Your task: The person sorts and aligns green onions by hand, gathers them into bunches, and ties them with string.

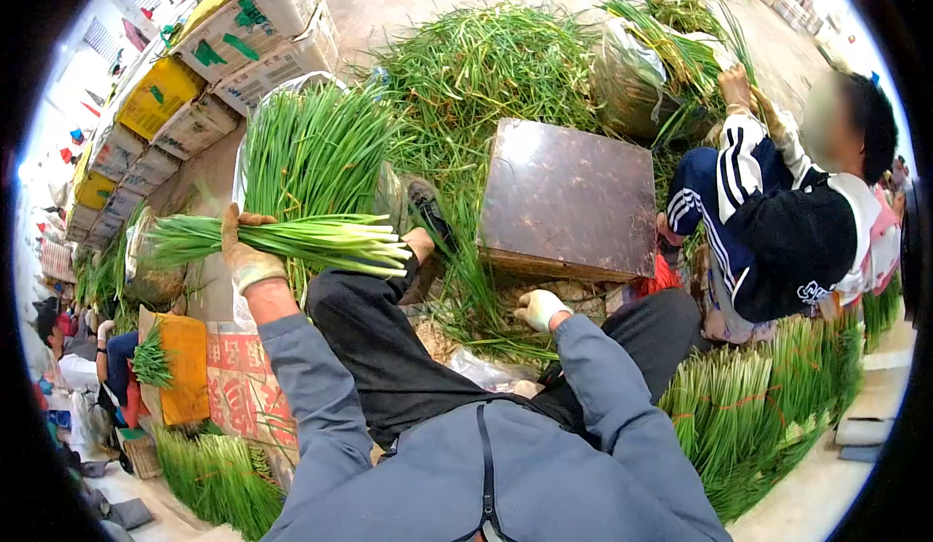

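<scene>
My left hand [249, 250], in a pale glove with bare-looking fingertips, is wrapped round a bundle of green stalks [321, 241]. The white ends point right, over my left knee, and the leafy ends point left. Just behind the bundle stands a thick heap of upright green stalks [311, 153]. My right hand [541, 310], also gloved, is low between my knees, in front of a brown board-topped block [571, 197]. Its fingers are curled together near loose stalks; what they hold, if anything, is hidden.
Loose greens [486, 66] cover the floor ahead. A co-worker [787, 211] sits at the right, hands at a stuffed sack [627, 80]. Tied bundles [768, 396] stand at the lower right, more [219, 479] at the lower left. Crates [253, 32] are stacked at the upper left.
</scene>
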Motion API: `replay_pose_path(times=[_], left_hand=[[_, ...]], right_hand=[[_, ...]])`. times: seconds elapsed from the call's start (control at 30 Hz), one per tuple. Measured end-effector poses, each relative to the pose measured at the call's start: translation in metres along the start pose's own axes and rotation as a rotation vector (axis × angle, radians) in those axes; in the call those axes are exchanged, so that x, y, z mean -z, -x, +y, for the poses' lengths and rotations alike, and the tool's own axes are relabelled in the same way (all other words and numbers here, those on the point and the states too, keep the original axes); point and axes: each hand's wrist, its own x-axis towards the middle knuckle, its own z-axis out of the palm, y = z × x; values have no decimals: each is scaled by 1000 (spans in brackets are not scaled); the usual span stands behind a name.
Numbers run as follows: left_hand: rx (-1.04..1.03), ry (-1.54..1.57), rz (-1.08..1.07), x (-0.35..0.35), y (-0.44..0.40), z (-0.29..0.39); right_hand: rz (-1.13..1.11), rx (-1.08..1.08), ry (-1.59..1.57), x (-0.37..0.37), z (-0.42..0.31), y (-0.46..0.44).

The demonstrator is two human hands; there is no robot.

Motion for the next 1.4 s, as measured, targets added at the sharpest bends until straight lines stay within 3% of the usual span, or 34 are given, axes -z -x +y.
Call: replay_pose_path(times=[0.1, 0.13, 0.2, 0.3, 0.33, 0.43, 0.47, 0.53, 0.57, 0.6, 0.63, 0.7, 0.77, 0.8, 0.83, 0.9, 1.03, 1.13, 1.2, 1.3, 1.37, 1.4], left_hand=[[-10, -108, -91, -9, 23, -7], [23, -165, -149, -11, 34, -14], [67, -249, -182, -7, 46, -30], [246, -128, -240, 17, 44, -53], [255, -137, -224, 22, 45, -58], [293, -121, -213, 42, 32, -73], [283, -107, -175, 48, 28, -78], [310, -51, -219, 66, 16, -85], [325, -6, -251, 75, 9, -90], [353, 31, -275, 86, 0, -93], [320, 14, -223, 78, 5, -96], [359, 63, -323, 75, -1, -95], [370, 50, -352, 70, -5, -98], [368, 43, -331, 68, -5, -100], [364, 36, -310, 64, -4, -103], [366, 9, -289, 62, -4, -107], [350, -25, -243, 63, -8, -109], [358, -20, -259, 66, -12, -107], [362, -38, -261, 63, -8, -108], [342, -125, -237, 66, -7, -109], [398, -93, -295, 66, -3, -110], [403, -128, -256, 64, 1, -112]], right_hand=[[210, 155, -201, -4, 10, -20], [198, 281, -340, 39, -32, 20], [190, 236, -604, 66, -56, 33], [165, 252, -1054, 97, -82, 56], [176, 312, -1080, 104, -86, 64], [-4, 335, -1101, 101, -77, 80], [-102, 308, -980, 97, -78, 83], [-237, 363, -435, 49, -51, 54], [-426, 276, -110, 26, -38, 40], [-562, 106, 411, -6, -21, 17], [-557, 60, 563, -28, 2, 3], [-440, -22, 402, -54, 23, -49], [-90, -18, -36, -63, 11, -83], [-216, -228, 54, -62, 4, -107], [-175, -184, 102, -77, 8, -124], [-30, -310, 28, -103, 5, -149], [-40, -337, -32, -144, 27, -174], [-165, -270, 10, -47, -30, -131], [-130, -264, -4, -29, -26, -120], [7, -44, 190, -36, 22, -110], [-10, 6, 29, -12, 9, -87], [-111, -131, -306, 11, -10, -61]])
